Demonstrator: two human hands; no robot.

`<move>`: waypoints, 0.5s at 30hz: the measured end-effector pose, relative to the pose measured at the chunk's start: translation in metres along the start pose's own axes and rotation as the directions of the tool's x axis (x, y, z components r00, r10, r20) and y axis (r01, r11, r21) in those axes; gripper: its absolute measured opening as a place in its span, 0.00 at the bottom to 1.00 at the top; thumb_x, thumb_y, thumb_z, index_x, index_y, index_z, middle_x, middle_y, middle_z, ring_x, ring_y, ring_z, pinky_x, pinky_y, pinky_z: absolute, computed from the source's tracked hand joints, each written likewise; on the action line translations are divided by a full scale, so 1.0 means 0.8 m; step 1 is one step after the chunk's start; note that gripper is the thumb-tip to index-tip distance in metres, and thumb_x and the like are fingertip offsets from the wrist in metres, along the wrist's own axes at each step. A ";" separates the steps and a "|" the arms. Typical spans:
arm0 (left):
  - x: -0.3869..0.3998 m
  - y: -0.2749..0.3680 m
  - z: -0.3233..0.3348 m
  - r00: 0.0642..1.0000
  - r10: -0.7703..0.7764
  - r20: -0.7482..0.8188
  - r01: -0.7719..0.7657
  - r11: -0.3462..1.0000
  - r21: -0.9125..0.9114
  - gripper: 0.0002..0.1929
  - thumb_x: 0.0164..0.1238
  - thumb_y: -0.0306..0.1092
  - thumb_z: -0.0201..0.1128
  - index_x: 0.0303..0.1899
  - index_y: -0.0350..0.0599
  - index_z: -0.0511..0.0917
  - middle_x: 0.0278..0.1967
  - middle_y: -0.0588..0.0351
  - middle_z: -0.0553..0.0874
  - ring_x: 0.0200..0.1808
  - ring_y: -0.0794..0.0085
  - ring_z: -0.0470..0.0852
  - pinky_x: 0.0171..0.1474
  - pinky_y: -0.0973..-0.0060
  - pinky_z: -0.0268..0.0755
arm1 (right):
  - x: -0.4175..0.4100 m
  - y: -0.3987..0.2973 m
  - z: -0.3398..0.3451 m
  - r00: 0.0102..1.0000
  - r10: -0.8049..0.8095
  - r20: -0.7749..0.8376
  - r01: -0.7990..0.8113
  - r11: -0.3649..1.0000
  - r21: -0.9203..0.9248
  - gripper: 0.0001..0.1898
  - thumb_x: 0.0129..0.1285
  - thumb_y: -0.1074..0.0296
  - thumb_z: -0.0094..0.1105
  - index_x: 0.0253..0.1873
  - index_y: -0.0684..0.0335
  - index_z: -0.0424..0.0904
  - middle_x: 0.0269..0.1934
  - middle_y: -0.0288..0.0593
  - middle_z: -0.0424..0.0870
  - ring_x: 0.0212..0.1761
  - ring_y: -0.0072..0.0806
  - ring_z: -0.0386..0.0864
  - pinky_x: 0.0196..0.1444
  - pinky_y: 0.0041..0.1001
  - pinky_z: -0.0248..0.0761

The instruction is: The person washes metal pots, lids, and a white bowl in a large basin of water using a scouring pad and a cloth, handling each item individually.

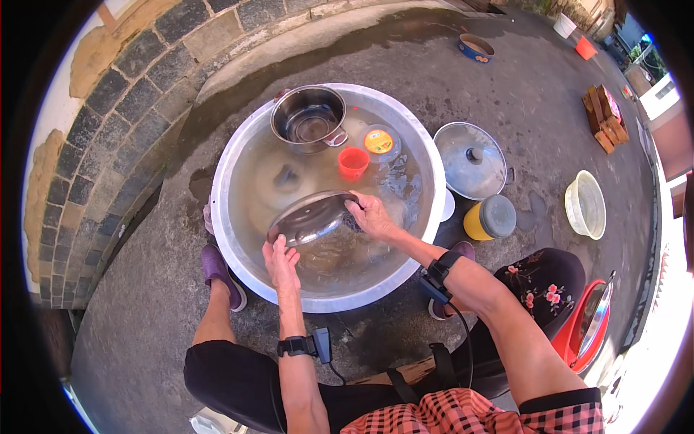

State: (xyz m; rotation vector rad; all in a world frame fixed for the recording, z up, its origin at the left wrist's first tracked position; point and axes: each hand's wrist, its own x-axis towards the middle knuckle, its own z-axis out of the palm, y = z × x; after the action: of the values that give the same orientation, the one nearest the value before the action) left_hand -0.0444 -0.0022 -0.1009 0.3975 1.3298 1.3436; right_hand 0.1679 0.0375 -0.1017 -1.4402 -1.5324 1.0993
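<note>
A wide aluminium basin [328, 305] of cloudy water stands on the ground between my feet. Over the water, a shallow shiny metal dish or lid [312, 219] is held tilted. My left hand [283, 266] supports its left edge, thumb on the rim. On the opposite side, my right hand [375, 217] grips the rim; a dark patch below those fingers may be a scrubber, but I cannot tell. Beyond the hands, a steel pot [310, 116] with side handles, an orange-red plastic cup [353, 164] and a clear lid with an orange label [379, 142] sit in the basin.
Right of the basin lie a glass pot lid [470, 160] and a yellow jar with a grey cap [489, 218]. Farther right are a pale plastic basin [585, 205] and a wooden stool [604, 119]. A blue round container [476, 49] stands beyond. A brick wall [130, 92] curves along the left.
</note>
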 end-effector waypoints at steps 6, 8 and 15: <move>0.002 -0.019 -0.004 0.941 -0.081 0.328 0.243 0.836 -0.492 0.18 0.67 0.37 0.45 0.53 0.36 0.69 0.50 0.46 0.76 0.51 0.60 0.76 0.54 0.63 0.71 | 0.000 -0.043 -0.001 0.820 -0.560 -0.121 0.533 0.823 -0.198 0.16 0.52 0.75 0.57 0.46 0.51 0.76 0.39 0.42 0.78 0.39 0.39 0.77 0.38 0.32 0.71; 0.009 -0.028 -0.025 0.957 -0.078 0.278 0.212 0.844 -0.493 0.18 0.67 0.37 0.45 0.53 0.36 0.69 0.50 0.46 0.77 0.50 0.60 0.77 0.53 0.64 0.71 | -0.004 -0.047 -0.005 0.790 -0.606 -0.092 0.572 0.783 -0.245 0.17 0.51 0.75 0.57 0.47 0.51 0.76 0.40 0.41 0.78 0.39 0.38 0.77 0.39 0.32 0.71; 0.014 -0.028 -0.045 0.938 -0.061 0.340 0.233 0.838 -0.494 0.17 0.67 0.36 0.44 0.51 0.35 0.70 0.48 0.46 0.78 0.49 0.62 0.77 0.53 0.65 0.70 | -0.010 -0.039 -0.016 0.768 -0.640 0.021 0.594 0.700 -0.396 0.23 0.48 0.75 0.59 0.52 0.49 0.73 0.45 0.41 0.76 0.42 0.38 0.76 0.41 0.30 0.71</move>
State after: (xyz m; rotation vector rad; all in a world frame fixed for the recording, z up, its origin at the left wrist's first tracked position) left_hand -0.0674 -0.0158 -0.1359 0.1111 0.6690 1.3831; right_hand 0.1698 0.0307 -0.0680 -1.0424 -2.0109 0.3023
